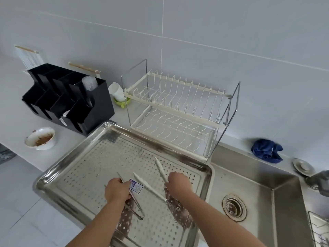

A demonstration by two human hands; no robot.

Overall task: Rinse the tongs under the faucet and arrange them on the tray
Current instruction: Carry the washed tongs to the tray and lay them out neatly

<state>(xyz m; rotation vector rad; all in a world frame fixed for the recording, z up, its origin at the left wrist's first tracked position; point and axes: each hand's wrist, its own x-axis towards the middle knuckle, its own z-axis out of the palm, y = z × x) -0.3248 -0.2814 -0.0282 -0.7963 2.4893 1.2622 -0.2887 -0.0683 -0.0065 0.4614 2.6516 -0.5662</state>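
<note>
The person's left hand [116, 190] is gripping a pair of steel tongs [137, 208], fingers curled round the arms, with the joined end lying low on the perforated tray [53, 172]. The right hand [178, 184] is clasping white-tipped tongs [149, 187], their arms spreading over the tray's middle beside a sticker [136, 186]. The tray is sitting on the counter [16, 122], right beside the sink [267, 193].

A kitchen washing-up corner: a stainless steel sink [263, 177] with a drain strainer [234, 207] sits below a grey tiled wall [231, 32]. Left of the sink are a wire dish rack [178, 111], a perforated steel tray [85, 157], a black cup organizer [99, 104] and a soiled bowl [40, 138].
</note>
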